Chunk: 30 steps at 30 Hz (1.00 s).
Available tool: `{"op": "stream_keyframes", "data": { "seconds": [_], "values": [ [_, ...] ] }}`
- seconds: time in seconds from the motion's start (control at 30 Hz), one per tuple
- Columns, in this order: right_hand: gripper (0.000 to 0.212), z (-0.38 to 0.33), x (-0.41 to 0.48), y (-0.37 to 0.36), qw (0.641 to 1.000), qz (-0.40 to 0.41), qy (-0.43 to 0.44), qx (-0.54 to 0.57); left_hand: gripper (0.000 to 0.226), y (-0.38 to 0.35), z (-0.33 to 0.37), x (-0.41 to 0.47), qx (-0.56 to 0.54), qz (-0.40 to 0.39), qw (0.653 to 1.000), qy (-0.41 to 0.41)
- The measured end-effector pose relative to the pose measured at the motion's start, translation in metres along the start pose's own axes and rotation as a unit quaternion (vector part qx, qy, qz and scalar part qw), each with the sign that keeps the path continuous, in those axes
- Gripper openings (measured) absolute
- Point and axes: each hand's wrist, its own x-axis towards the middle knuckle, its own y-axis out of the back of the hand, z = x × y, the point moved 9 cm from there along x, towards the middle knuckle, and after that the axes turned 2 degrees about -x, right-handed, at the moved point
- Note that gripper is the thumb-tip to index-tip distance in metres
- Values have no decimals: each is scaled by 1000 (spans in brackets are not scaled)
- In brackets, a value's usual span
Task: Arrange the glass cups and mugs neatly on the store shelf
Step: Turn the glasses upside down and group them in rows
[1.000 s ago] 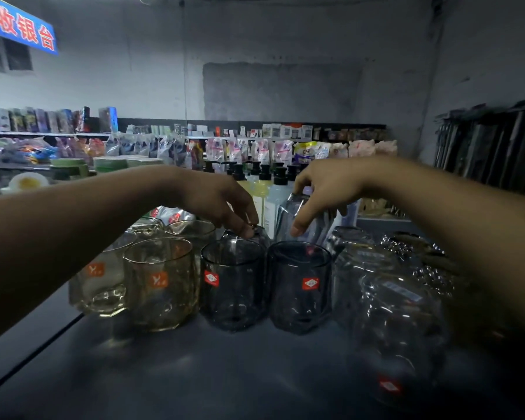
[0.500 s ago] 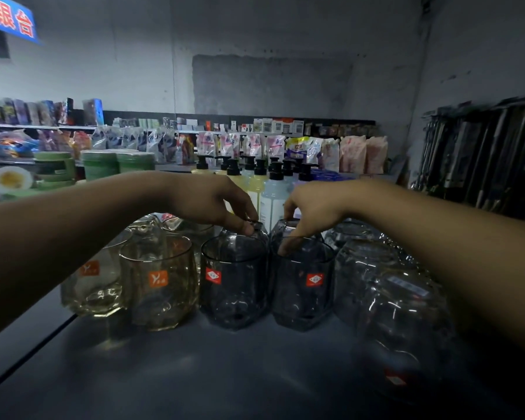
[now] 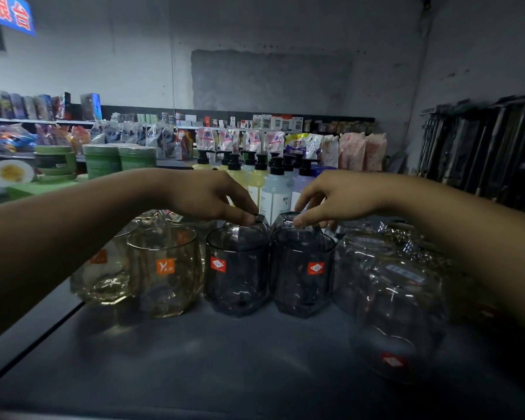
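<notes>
Left hand (image 3: 212, 197) pinching the rim of the rear left grey cup (image 3: 262, 227), right hand (image 3: 343, 195) pinching the rim of the rear right grey cup (image 3: 282, 221), both behind the front grey cups (image 3: 237, 277), flanked by amber cups (image 3: 164, 268) and clear glasses (image 3: 397, 307) on the dark shelf (image 3: 194, 359).

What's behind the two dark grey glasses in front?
One more dark glass behind each: the left hand pinches the left rear glass, the right hand holds the right rear glass. Pump bottles stand farther back. The front glasses cover the rear ones' lower parts.
</notes>
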Motion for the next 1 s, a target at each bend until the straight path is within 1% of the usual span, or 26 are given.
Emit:
{"op": "stream_keyframes", "data": {
  "seconds": [0.07,0.1,0.17,0.23,0.27,0.33,0.4,0.43,0.57,0.7,0.77,0.83,0.93,1.0],
  "values": [
    [45,-11,-15,8,998,41,13,-36,44,7,8,-8,-8,44,999,-13],
    [43,-20,-25,13,996,66,30,-47,40,11,15,-14,-13,75,997,-27],
    [40,-34,-47,20,993,94,73,3,33,17,33,-28,-13,127,990,-62],
    [48,-40,-65,19,991,78,87,66,33,15,52,-45,-10,150,984,-91],
    [52,-41,-72,14,992,55,85,70,35,12,62,-52,-10,156,983,-97],
    [63,-40,-77,1,996,16,78,41,43,5,76,-63,-6,170,980,-99],
    [75,-40,-77,-7,997,16,70,26,50,-7,85,-68,-7,169,982,-87],
    [79,-40,-76,-9,997,24,64,29,54,-14,87,-70,-7,155,985,-73],
    [78,-39,-72,-15,996,35,47,60,85,-41,93,-65,47,69,996,-9],
    [78,-34,-73,-11,988,68,39,131,105,-38,98,-52,12,49,998,32],
    [82,-31,-76,-5,982,93,42,158,110,-31,95,-45,-4,59,997,46],
    [84,-27,-80,6,972,127,45,194,111,-23,93,-40,-36,86,994,48],
    [83,-23,-89,21,947,180,52,261,104,-18,89,-40,-142,124,981,38],
    [78,-25,-95,25,936,202,60,281,100,-14,88,-42,-181,153,971,28]
  ]
}}
